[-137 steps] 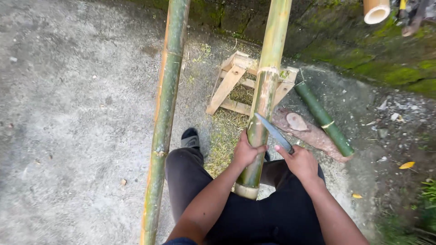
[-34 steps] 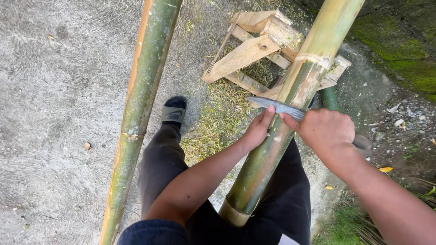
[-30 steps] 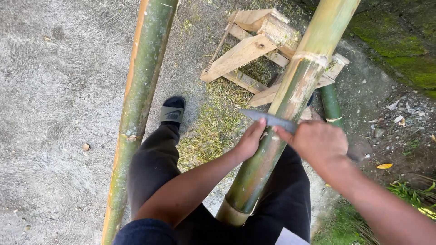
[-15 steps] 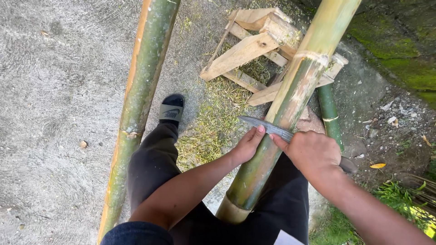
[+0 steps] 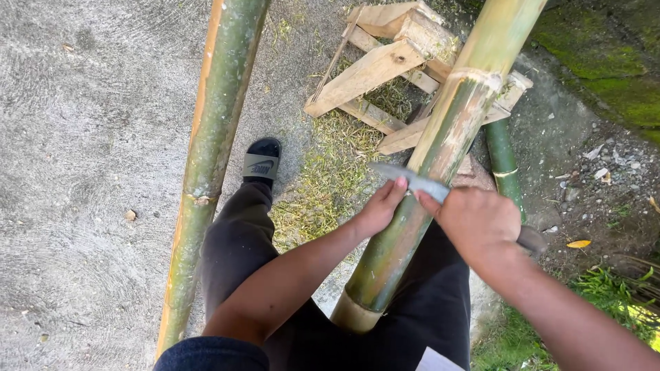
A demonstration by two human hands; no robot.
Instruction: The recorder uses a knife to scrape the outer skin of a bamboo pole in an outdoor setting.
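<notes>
Outdoors, a seated person works a thick bamboo pole (image 5: pixel 440 172) that slants from between the legs up to the frame's top edge, its cut butt end low near the lap. The right hand (image 5: pixel 479 218) is clenched around the handle of a knife (image 5: pixel 412 181), whose grey blade lies crosswise on the pole's upper face, just below a pale node ring. The left hand (image 5: pixel 381 206) reaches in from the other side, fingers close together, fingertips pressing on the blade's back near its tip; it grips nothing fully.

Further up, the pole rests on a rough wooden stand (image 5: pixel 385 69) of nailed pale slats, which bears no other load. Green shavings (image 5: pixel 330 185) litter the ground below the stand, spreading toward the person's foot in a black slide sandal (image 5: pixel 261 161).

A second, slimmer bamboo pole (image 5: pixel 210 158) runs nearly parallel on the left, well apart from the first, its yellowed edge facing the bare concrete floor (image 5: pixel 82 172), which stretches wide to the left frame edge. To the right, a short dark-green bamboo piece (image 5: pixel 503 161) lies just behind the knife hand, beside gravelly dirt, a mossy bank (image 5: pixel 605 55) and grass at the lower right corner, where room is tighter.
</notes>
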